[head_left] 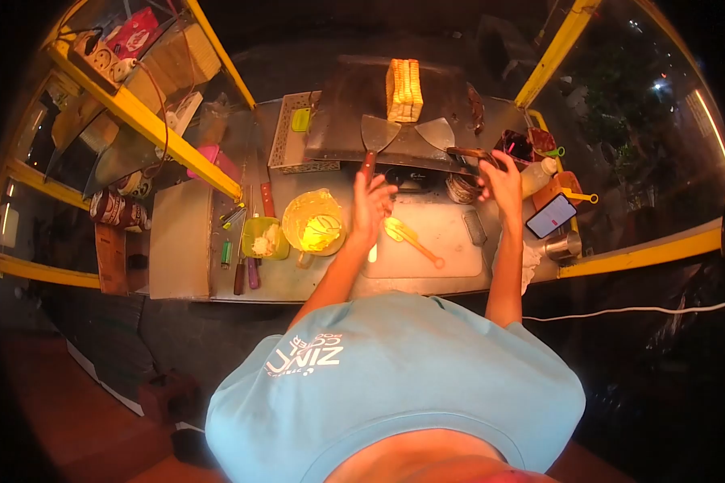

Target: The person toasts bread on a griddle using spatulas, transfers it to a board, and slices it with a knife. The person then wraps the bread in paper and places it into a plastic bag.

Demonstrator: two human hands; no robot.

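Observation:
A golden, ridged block that looks like bread (404, 90) stands on the dark griddle (342, 105). My left hand (372, 211) is at the griddle's front edge, around the lower end of the wooden handle of a wide metal scraper (379, 134); some fingers stretch to the right. My right hand (501, 183) holds the handle end of a second scraper (437, 134), fingers curled. Both blades rest over the griddle just in front of the bread, one to each side, apart from each other.
A white cutting board (451, 270) with an orange-handled spatula (417, 243) lies nearest me. Left of it are a yellow tub (302, 211) and a green container (254, 245). A phone (551, 215), bottle (537, 175) and metal cup (563, 245) stand right. Yellow frame posts (552, 48) flank the stall.

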